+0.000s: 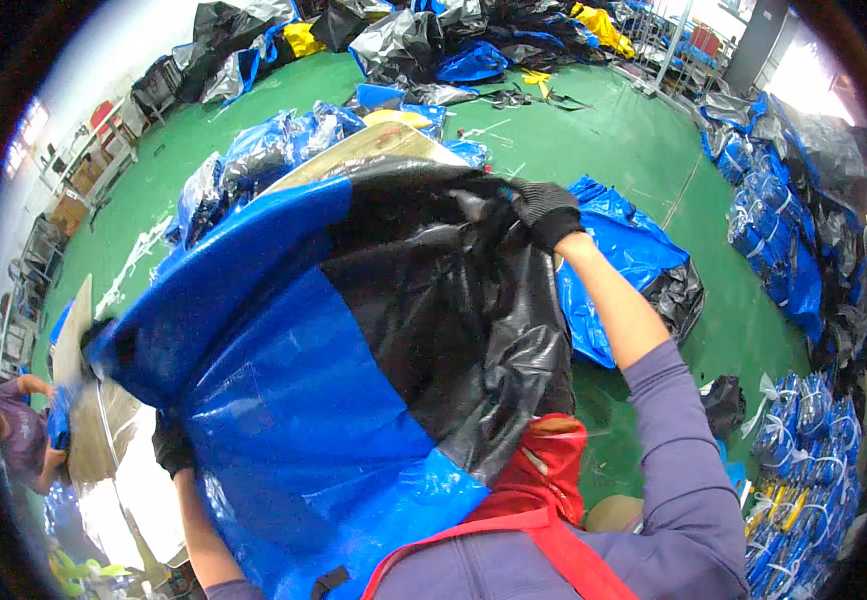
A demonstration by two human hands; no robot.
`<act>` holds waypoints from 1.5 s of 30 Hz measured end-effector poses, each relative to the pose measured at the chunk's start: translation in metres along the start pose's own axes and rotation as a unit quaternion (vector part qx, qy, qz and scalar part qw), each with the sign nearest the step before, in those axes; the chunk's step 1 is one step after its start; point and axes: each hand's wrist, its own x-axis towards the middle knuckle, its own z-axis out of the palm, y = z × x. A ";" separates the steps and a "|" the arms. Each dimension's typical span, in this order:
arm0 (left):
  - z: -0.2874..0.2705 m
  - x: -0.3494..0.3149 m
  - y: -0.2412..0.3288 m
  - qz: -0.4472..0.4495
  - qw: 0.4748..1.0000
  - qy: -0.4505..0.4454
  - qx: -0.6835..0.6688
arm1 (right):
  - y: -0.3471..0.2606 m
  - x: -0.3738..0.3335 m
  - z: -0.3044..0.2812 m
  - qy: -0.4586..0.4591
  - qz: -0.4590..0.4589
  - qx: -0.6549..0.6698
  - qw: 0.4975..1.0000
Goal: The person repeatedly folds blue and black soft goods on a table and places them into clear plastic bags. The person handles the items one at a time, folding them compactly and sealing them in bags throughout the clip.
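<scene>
A large glossy tarpaulin (283, 370), part blue and part black, is spread up in front of me and covers the middle of the view. In its upper right corner my right hand (550, 212), in a dark knit glove, is closed on the bunched black edge. Lower down at the left edge, my left hand (172, 442) in a black glove grips the blue side, some of its fingers hidden by the sheet. The tarpaulin's lower part hangs against my body, beside a red apron (543, 465).
Behind the tarpaulin lies a pale board (383, 150) among blue bundles. A folded blue and black sheet (618, 270) rests on the green floor to the right. Tied blue bundles (803, 450) stack at far right. Another person (28, 430) works at a table on the left.
</scene>
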 end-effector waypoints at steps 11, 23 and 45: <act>0.116 -0.065 0.216 0.436 0.893 0.109 0.042 | -0.025 0.040 0.013 -0.280 0.002 0.196 0.940; 0.224 -0.096 0.334 0.539 0.837 -0.088 -0.016 | -0.081 0.079 -0.023 -0.031 -0.101 0.088 0.991; 0.240 -0.153 0.376 0.552 0.826 -0.118 -0.014 | -0.078 -0.039 -0.044 -0.203 -0.331 0.146 0.910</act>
